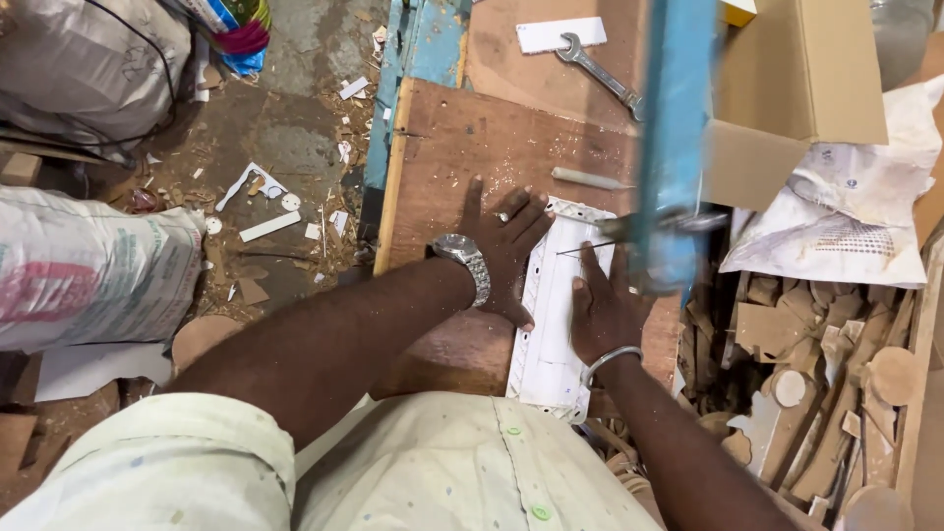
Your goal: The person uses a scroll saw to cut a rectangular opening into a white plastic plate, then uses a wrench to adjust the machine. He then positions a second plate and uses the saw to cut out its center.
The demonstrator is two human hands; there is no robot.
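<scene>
The left hand (506, 246) lies flat with its fingers spread, palm pressing on the left edge of a long white panel (551, 324); it grasps nothing, only holds the piece down; a ring shows on 1 finger and a metal watch (467, 261) sits at the wrist. The right hand (602, 315) also rests open on the panel's right side, its index finger stretched toward the thin saw blade (588, 249); a silver bangle (610, 362) circles that wrist.

The panel lies lengthwise, near to far, on a brown wooden worktable (462, 147), its far end at the blade under the blue saw arm (674, 138).

Farther off lie a spanner (598, 67) and a white strip (560, 33); a cardboard box (801, 79) stands to the right; offcuts (816, 393) pile up at the near right; sacks (88, 265) and scraps cover the floor on the left.

The chief risk, as I judge it, is the right index finger so near the blade; a slip of the panel could carry it in; uneven pressure from the 2 hands could also skew the cut or snap the thin blade.
</scene>
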